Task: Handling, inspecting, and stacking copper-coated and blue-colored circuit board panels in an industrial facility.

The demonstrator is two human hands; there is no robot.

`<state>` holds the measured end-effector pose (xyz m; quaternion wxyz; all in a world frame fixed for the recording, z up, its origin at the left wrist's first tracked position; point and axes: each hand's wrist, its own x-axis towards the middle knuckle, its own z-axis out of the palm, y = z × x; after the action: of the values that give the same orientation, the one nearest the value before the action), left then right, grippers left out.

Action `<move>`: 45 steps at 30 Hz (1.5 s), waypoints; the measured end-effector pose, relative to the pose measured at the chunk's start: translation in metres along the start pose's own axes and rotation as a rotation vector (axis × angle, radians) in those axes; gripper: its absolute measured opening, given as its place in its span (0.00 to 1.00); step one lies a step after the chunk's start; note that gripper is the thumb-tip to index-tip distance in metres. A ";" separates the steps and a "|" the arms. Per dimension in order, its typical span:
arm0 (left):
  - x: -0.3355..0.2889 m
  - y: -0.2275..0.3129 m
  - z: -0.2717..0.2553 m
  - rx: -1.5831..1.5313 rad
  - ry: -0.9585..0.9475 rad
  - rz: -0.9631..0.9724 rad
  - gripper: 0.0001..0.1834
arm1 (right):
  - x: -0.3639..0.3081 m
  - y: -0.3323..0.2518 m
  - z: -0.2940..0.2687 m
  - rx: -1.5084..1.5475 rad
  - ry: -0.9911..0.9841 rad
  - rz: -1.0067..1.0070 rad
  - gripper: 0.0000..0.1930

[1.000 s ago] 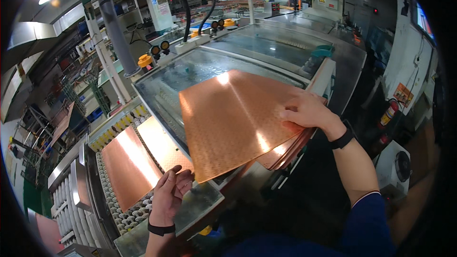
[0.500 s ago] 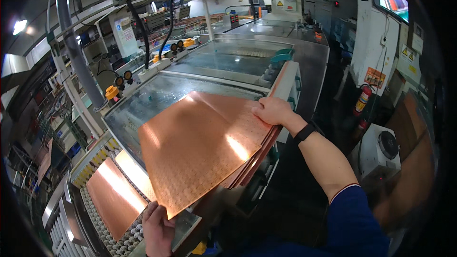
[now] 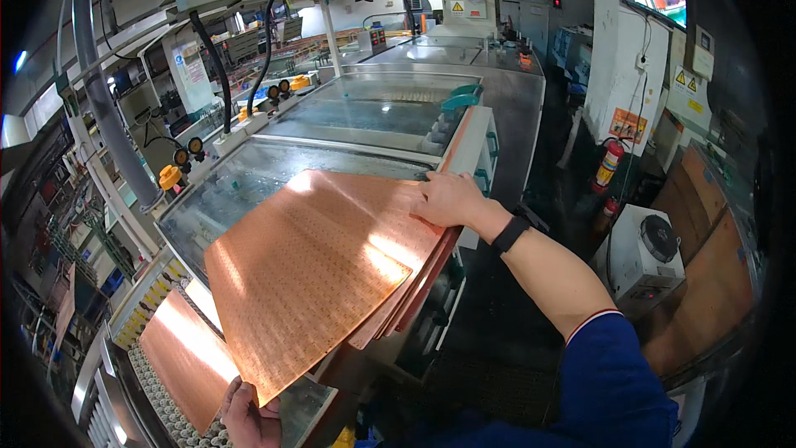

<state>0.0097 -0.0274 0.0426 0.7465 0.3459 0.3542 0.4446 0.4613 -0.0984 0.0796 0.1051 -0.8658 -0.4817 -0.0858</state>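
Observation:
A large copper sheet [image 3: 307, 274] is tilted in front of me, above a glass-topped machine. My left hand [image 3: 249, 416] pinches its near lower corner between thumb and fingers. At the sheet's far right edge, my right hand [image 3: 452, 201] is closed with the fingers on top; how many sheets it grips is hidden. More copper sheets [image 3: 383, 323] lie stacked under the right side of the held one. On the roller conveyor [image 3: 157, 382] to the left rests another copper sheet [image 3: 186, 357], with a brightly reflecting one [image 3: 203, 303] partly hidden beside it.
Wet glass covers [image 3: 373, 108] with teal handles [image 3: 463, 98] extend ahead along the machine. A grey pipe [image 3: 108, 91] rises at the left. To the right stand a fire extinguisher [image 3: 609, 166], a white boxy unit [image 3: 638, 257] and brown boards [image 3: 696, 282].
My view has shifted slightly to the right. The held sheet has flexed and tilted a little, and both hands keep their hold on it.

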 end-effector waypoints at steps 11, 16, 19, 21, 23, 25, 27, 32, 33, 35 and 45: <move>0.014 -0.022 -0.039 0.756 -0.322 0.465 0.10 | 0.040 0.035 0.008 0.140 -0.279 0.041 0.17; 0.015 -0.038 -0.029 -0.059 0.086 -0.026 0.09 | 0.014 0.012 0.012 0.207 -0.064 0.182 0.27; 0.026 -0.040 -0.026 -0.091 -0.056 0.012 0.09 | 0.005 0.014 -0.005 0.211 -0.074 0.190 0.27; 0.027 -0.038 -0.023 -0.081 -0.067 -0.002 0.08 | 0.007 0.014 -0.006 0.227 -0.053 0.189 0.26; 0.030 -0.039 -0.019 -0.082 -0.041 -0.003 0.06 | 0.008 0.014 -0.004 0.243 -0.041 0.183 0.26; 0.033 -0.038 -0.021 -0.108 -0.065 -0.005 0.04 | 0.010 0.014 -0.005 0.242 -0.059 0.185 0.26; 0.034 -0.038 -0.020 -0.134 -0.087 -0.010 0.03 | 0.010 0.014 -0.004 0.241 -0.062 0.189 0.25; 0.032 -0.037 -0.021 -0.114 -0.045 -0.010 0.05 | 0.012 0.016 -0.001 0.238 -0.062 0.186 0.25; 0.031 -0.037 -0.022 -0.115 -0.043 -0.009 0.05 | 0.011 0.017 0.000 0.244 -0.054 0.188 0.25; 0.029 -0.037 -0.022 -0.110 -0.051 -0.007 0.09 | 0.010 0.016 0.000 0.250 -0.045 0.188 0.25; 0.022 -0.034 -0.018 -0.198 0.043 -0.086 0.13 | 0.010 0.013 -0.001 0.229 -0.050 0.198 0.26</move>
<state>0.0167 -0.0159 0.0000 0.7877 0.2451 0.3390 0.4522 0.4773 -0.0972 0.0819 0.1992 -0.8933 -0.4030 0.0023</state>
